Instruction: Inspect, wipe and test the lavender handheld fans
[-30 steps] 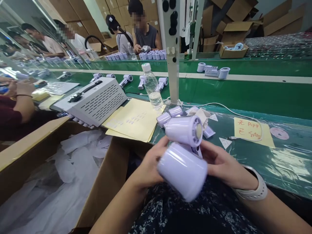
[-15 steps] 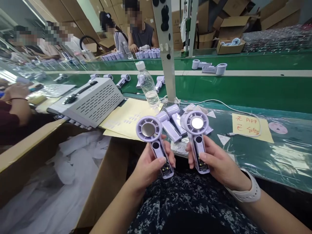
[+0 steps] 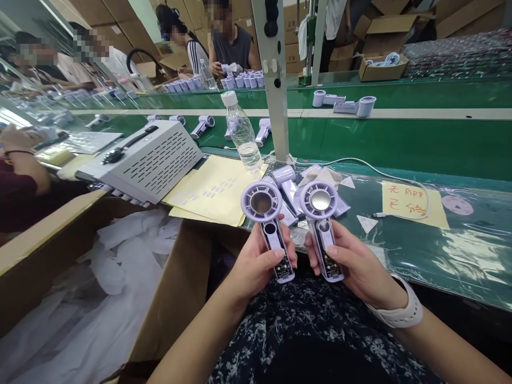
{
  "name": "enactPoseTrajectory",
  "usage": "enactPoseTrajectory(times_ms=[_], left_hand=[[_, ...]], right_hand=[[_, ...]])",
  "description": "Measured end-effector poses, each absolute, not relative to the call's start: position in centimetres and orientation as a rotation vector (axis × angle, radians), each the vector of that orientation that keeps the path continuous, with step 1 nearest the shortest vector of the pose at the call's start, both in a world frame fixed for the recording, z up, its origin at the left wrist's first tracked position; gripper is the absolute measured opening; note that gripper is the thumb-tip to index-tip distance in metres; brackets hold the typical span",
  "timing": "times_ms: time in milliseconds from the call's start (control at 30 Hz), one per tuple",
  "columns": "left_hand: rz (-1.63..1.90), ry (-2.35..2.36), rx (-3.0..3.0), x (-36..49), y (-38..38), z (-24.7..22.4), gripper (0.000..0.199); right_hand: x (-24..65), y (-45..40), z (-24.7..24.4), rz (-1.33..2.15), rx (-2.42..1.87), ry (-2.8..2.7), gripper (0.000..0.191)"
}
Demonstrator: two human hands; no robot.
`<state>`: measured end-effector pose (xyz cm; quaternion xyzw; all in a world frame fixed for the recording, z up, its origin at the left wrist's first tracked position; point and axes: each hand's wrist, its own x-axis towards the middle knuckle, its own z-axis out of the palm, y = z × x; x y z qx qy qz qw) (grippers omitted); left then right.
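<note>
My left hand (image 3: 260,258) is wrapped round the handle of a lilac handheld fan (image 3: 262,201), its round head up and its thumb side showing a dark circuit strip. A second lilac fan (image 3: 319,200) is held the same way in my right hand (image 3: 350,253), thumb on the handle. The two round heads are side by side with a small gap. Behind them, more lilac fan bodies (image 3: 285,175) lie in a loose pile on the bench, partly hidden by the held fans.
A water bottle (image 3: 242,133) stands before a metal post (image 3: 276,106). To the left are yellow sheets (image 3: 214,186), a grey vented box (image 3: 148,160) and an open carton (image 3: 192,277) with white bags. Beyond runs a green conveyor (image 3: 360,141) with fans; people sit across it.
My left hand has moved right with its fan, bringing the two fan heads closer together. My right hand has barely moved. A standing person now shows at the back.
</note>
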<state>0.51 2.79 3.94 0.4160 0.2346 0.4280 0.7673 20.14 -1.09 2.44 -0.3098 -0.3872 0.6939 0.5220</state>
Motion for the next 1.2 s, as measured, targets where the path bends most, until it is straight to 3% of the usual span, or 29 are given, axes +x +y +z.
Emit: enactPoseTrajectory(times_ms=[233,433,767,1200], left_hand=[[0.949,0.532,0.922,0.7,2.7,3.6,0.048],[1.041,0.643,0.892,1.0,3.5,2.0,0.044],[0.969,0.598,1.035,0.7,3.5,1.8,0.034],[0.972,0.615,0.992,0.7,3.3,1.9,0.037]], right_hand=[[20.5,-1.0,2.2,1.649,-0.823,-1.009,0.035],[19.9,-1.1,1.7,1.607,-0.870,-0.949,0.026],[20.2,-0.8,1.8,1.564,-0.910,-0.949,0.027],[20.5,-0.9,1.9,1.604,-0.890,-0.908,0.030]])
